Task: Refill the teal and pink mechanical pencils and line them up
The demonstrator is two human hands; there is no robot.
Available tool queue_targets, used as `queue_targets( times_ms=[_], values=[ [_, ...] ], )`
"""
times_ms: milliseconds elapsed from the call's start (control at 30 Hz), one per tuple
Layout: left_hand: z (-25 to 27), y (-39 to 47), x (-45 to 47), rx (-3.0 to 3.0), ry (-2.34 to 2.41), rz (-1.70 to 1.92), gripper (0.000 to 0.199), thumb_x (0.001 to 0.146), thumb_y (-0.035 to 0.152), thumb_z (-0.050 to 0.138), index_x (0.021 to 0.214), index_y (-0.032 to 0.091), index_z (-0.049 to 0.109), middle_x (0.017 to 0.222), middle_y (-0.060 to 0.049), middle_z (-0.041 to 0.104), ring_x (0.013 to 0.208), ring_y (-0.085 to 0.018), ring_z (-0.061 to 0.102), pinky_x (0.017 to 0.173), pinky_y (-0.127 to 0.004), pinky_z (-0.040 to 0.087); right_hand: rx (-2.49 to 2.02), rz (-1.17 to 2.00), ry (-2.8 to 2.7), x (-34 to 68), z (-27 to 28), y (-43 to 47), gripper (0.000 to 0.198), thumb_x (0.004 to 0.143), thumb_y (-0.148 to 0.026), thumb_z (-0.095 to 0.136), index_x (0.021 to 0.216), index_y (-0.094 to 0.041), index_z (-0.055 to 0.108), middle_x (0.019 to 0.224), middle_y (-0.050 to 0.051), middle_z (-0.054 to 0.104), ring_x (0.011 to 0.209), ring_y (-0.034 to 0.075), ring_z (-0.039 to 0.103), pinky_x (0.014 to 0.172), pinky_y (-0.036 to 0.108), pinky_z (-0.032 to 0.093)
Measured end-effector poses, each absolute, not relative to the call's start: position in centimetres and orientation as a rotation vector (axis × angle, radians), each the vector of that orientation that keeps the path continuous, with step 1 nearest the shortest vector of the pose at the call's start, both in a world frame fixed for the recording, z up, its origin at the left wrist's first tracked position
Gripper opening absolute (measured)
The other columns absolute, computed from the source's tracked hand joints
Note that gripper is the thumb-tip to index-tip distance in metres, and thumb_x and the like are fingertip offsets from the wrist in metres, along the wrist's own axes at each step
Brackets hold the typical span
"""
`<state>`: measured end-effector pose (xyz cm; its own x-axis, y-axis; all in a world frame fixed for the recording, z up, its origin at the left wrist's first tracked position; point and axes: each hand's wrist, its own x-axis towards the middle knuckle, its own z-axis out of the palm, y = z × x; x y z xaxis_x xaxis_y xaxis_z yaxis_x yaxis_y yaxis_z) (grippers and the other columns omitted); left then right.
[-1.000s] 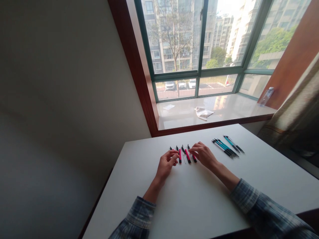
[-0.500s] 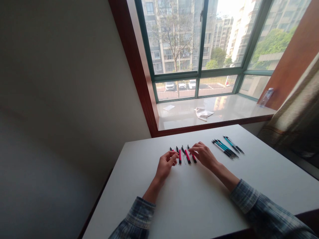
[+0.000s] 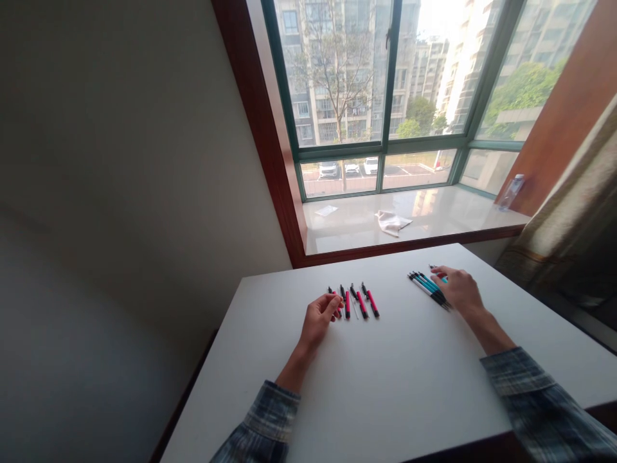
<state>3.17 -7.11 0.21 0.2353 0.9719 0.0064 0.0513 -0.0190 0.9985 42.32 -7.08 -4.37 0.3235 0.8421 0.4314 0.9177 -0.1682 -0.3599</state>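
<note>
My left hand [image 3: 319,314] is closed in a pinch beside the leftmost pink and black pen parts; whatever its fingertips hold is too small to make out. Several pink barrels [image 3: 360,303] with black ends lie in a row, black pen tops [image 3: 364,289] above them. Thin pale rods [image 3: 355,305] lie among these parts. Over to the right, my right hand [image 3: 460,292] hovers with fingers curved and thumb apart, at the teal and black pens. It covers most of the pens on that side. A bundle of teal pens [image 3: 427,286] shows just left of its fingertips.
All the pens rest on a white table [image 3: 366,386]. Behind it, the window sill [image 3: 347,231] bears a crumpled white cloth [image 3: 393,223], a flat white packet [image 3: 326,211] and a clear bottle [image 3: 511,193]. A curtain [image 3: 554,206] hangs at the right.
My right hand has left the pink pen parts and moved right to the teal pens, covering some of them. My left hand has stayed almost still, pinched.
</note>
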Motion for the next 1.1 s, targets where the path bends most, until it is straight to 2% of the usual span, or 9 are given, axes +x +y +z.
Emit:
queue_targets(
  times_ms=[200,367,567,767,967,1100],
  values=[
    [-0.1,-6.9,3.1,1.362,1.058,1.023,0.036,0.086,0.051,0.068,0.091,0.016,0.074,0.085,-0.005,0.071,0.067,-0.013,0.056,0.064,-0.025,0.044,-2.178,0.013,-1.544,43.9,-5.6,-7.0,0.02,0.085,-0.036,0.065,0.098,-0.028,0.078,0.085,0.001,0.079,0.075,0.022,0.071,0.065,0.03,0.046],
    [0.0,-6.8,3.0,1.367,1.06,1.034,0.035,0.085,0.05,0.069,0.088,0.016,0.073,0.083,-0.005,0.069,0.066,-0.013,0.055,0.063,-0.025,0.044,-2.179,0.031,-1.534,43.7,-5.4,-6.6,0.02,0.084,-0.035,0.065,0.097,-0.028,0.079,0.085,0.001,0.08,0.076,0.023,0.071,0.065,0.03,0.045],
    [-0.1,-6.9,2.9,1.364,1.054,1.029,0.034,0.086,0.05,0.067,0.087,0.016,0.073,0.083,-0.005,0.068,0.066,-0.013,0.055,0.064,-0.025,0.044,-2.234,-0.118,-1.363,46.9,-5.3,-7.0,0.024,0.087,-0.037,0.061,0.1,-0.028,0.078,0.091,0.003,0.08,0.079,0.025,0.07,0.065,0.032,0.045],
    [-0.2,-6.9,2.7,1.368,1.059,1.026,0.035,0.086,0.051,0.067,0.089,0.017,0.073,0.083,-0.005,0.069,0.066,-0.014,0.054,0.064,-0.026,0.044,-2.284,0.065,-1.383,48.6,-6.4,-7.0,0.024,0.083,-0.039,0.063,0.097,-0.026,0.079,0.086,0.004,0.08,0.081,0.025,0.071,0.066,0.032,0.046],
    [0.0,-6.8,2.5,1.378,1.072,1.052,0.036,0.085,0.051,0.068,0.088,0.016,0.073,0.082,-0.005,0.069,0.066,-0.014,0.055,0.064,-0.026,0.045,-2.238,0.137,-1.375,48.0,-6.0,-6.8,0.027,0.079,-0.039,0.066,0.097,-0.024,0.08,0.083,0.003,0.08,0.065,0.021,0.069,0.066,0.032,0.049],
    [0.2,-6.8,2.6,1.362,1.074,1.064,0.036,0.084,0.051,0.07,0.085,0.016,0.073,0.08,-0.005,0.07,0.064,-0.013,0.055,0.063,-0.026,0.044,-2.194,0.072,-1.283,47.5,-4.9,-7.0,0.03,0.076,-0.037,0.069,0.101,-0.023,0.081,0.081,0.004,0.08,0.076,0.026,0.072,0.07,0.034,0.051]
  ],
)
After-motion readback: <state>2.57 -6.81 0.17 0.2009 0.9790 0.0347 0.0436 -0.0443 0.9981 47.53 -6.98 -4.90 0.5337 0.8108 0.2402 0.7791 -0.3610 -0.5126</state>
